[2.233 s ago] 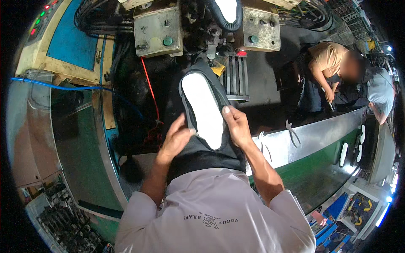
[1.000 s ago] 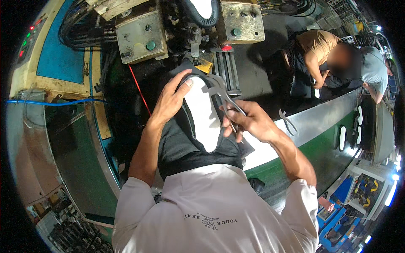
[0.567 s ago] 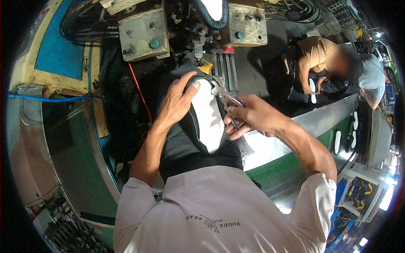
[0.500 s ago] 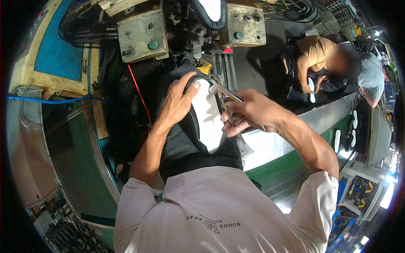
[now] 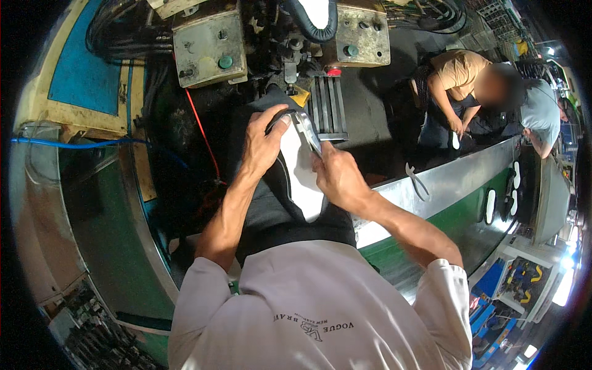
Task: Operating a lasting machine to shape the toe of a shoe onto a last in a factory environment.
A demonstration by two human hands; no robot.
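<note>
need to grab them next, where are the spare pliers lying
In the head view the pliers lie on the metal ledge right of the right hand.

Matt white insole, shiny metal pliers.

One black shoe upper with a white insole — two hands on it; two green buttons above.

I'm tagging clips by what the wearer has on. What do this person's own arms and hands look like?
Both arms are bare from short sleeves down: a light grey, almost white T-shirt with dark printed lettering on its front. The left hand and right hand wear no gloves; no watch, ring or wristband shows.
</note>
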